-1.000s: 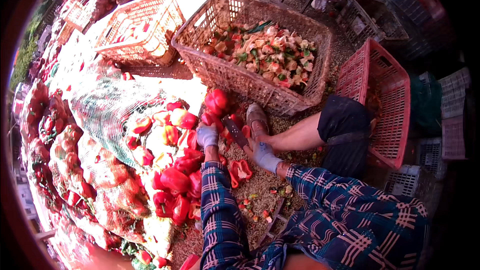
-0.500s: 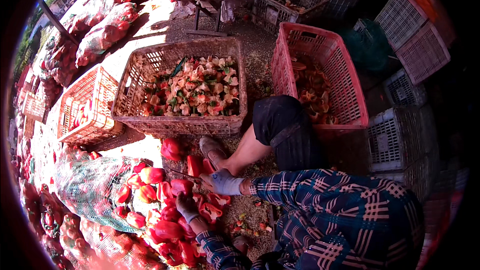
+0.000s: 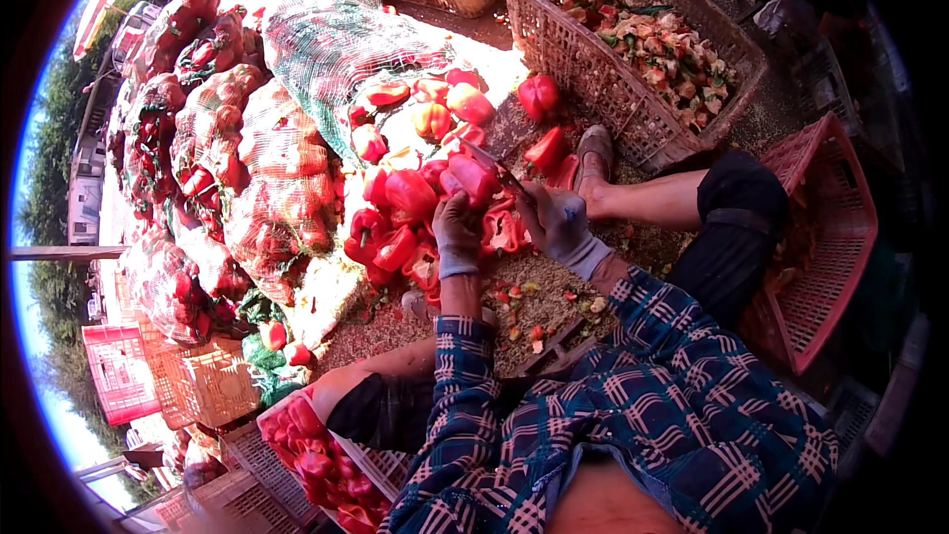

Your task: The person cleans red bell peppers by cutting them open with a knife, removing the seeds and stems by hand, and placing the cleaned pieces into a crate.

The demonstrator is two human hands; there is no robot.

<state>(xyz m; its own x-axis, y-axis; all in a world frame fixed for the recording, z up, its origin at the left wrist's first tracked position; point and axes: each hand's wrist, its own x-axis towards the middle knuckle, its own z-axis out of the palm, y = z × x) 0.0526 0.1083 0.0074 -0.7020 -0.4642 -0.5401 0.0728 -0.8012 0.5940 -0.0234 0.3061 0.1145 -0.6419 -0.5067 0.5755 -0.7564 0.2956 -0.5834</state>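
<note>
In front of the big crate (image 3: 593, 69), the right hand (image 3: 560, 224) gripped a knife (image 3: 508, 178). The left hand (image 3: 457, 237) was by 1 red pepper (image 3: 472, 180); I couldn't tell its grip. Cut scraps (image 3: 677, 64) sat inside; many peppers (image 3: 410, 195) looked uncut.

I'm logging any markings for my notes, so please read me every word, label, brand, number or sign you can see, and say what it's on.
No text is readable here.
Glove on the right hand: blue mark, too blurred to read.
Knife: no lettering I can make out.
Red crate at right: none I can make out.
Striped umbrella, far left: too small to tell.
</note>
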